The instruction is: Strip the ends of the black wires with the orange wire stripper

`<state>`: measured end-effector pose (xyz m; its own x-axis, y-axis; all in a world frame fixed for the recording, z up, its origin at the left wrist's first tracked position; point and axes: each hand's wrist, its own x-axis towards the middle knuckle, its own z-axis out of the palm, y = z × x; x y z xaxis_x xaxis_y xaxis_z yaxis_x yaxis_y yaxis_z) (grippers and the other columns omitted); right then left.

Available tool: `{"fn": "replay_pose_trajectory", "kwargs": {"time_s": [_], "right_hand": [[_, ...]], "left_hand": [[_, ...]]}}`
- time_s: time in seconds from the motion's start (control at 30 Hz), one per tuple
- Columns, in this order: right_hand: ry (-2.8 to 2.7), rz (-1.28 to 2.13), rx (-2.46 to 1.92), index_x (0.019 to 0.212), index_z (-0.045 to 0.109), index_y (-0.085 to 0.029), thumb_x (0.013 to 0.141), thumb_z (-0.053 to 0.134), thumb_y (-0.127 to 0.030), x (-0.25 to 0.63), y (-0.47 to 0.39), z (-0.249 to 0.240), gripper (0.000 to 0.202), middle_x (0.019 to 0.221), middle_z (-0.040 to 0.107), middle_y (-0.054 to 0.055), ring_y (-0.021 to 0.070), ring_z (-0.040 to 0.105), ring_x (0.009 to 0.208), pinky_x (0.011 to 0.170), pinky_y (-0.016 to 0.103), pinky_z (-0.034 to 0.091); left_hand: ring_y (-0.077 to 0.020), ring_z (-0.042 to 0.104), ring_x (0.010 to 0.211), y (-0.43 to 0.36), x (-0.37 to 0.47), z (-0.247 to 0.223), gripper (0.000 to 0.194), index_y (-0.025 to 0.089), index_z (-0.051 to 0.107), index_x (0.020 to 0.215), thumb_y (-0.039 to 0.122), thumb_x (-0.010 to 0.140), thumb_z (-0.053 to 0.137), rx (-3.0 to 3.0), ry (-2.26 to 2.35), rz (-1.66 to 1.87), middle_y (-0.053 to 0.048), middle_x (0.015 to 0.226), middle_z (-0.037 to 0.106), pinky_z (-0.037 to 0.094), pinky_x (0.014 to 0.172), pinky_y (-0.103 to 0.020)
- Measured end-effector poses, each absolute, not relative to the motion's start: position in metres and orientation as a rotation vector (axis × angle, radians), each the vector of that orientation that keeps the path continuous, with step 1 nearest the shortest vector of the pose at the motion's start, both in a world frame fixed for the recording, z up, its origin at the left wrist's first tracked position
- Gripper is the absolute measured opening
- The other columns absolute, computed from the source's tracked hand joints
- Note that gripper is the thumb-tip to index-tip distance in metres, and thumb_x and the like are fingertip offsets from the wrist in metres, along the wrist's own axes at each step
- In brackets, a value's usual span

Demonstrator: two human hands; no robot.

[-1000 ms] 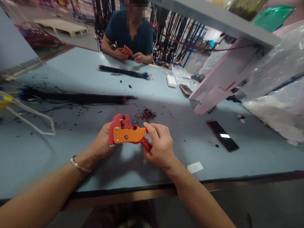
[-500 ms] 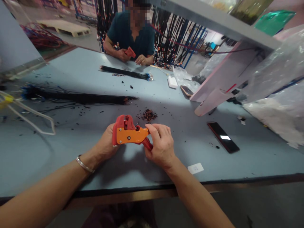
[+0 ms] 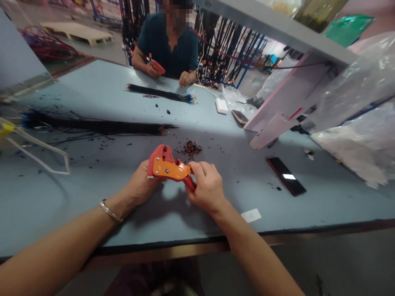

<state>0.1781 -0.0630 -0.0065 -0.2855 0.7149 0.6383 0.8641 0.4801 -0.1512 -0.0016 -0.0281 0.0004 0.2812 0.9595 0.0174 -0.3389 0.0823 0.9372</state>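
Observation:
An orange and red hand tool point(image 3: 171, 168) is held between my two hands over the table point(image 3: 101, 218). My left hand point(image 3: 141, 183) is closed at the red head of the tool, its fingers mostly hidden behind it. My right hand point(image 3: 206, 183) wraps round the handles at the other end. Just beyond the tool lies a small pile of dark and reddish scraps point(image 3: 191, 149). A long bundle of black wires point(image 3: 108, 126) stretches across the table behind my left hand.
Across the table a person point(image 3: 168, 45) holds a red tool point(image 3: 158, 67) behind a second wire bundle point(image 3: 160, 93). To the right lie a phone point(image 3: 286, 176), a white card point(image 3: 251, 216) and a pale post point(image 3: 274, 130). A white wire frame point(image 3: 40, 162) stands left.
The tool in my hands has tilted slightly, with its head a little higher. The person across has moved the red tool left and lower. The whole view has shifted slightly.

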Motion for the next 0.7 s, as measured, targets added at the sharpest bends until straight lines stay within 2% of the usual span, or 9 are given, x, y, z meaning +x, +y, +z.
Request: {"fn": "replay_pose_trajectory", "kwargs": {"time_s": [0.23,0.47,0.7], "right_hand": [[-2.107,-0.187,-1.487,0.098,0.061,-0.015,0.076,0.052,-0.025,0.18,-0.057,-0.012,0.026,0.082,0.066,0.009,0.022,0.056,0.07,0.067,0.032,0.039],[-2.149,-0.069,-1.687,0.097,0.062,-0.016,0.075,0.053,-0.027,0.178,-0.055,-0.009,0.026,0.083,0.069,0.008,0.0208,0.06,0.067,0.061,0.03,0.036],[-2.173,-0.017,-1.784,0.096,0.062,-0.018,0.076,0.052,-0.027,0.176,-0.056,-0.005,0.025,0.084,0.071,0.007,0.0208,0.064,0.068,0.058,0.029,0.033]], "left_hand": [[-0.0169,0.066,0.077,-0.022,0.003,0.002,0.022,0.016,0.073,0.077,0.027,0.061,0.085,1.037,0.928,1.104,-0.002,0.079,0.074,0.052,0.074,-0.025],[-0.0224,0.068,0.087,-0.018,0.004,-0.001,0.035,0.014,0.076,0.083,0.035,0.057,0.087,1.035,0.975,1.067,-0.007,0.092,0.077,0.052,0.083,-0.031],[-0.0211,0.067,0.085,-0.016,0.004,-0.004,0.041,0.014,0.076,0.085,0.041,0.056,0.088,1.007,0.983,1.058,-0.007,0.09,0.076,0.052,0.084,-0.031]]}}
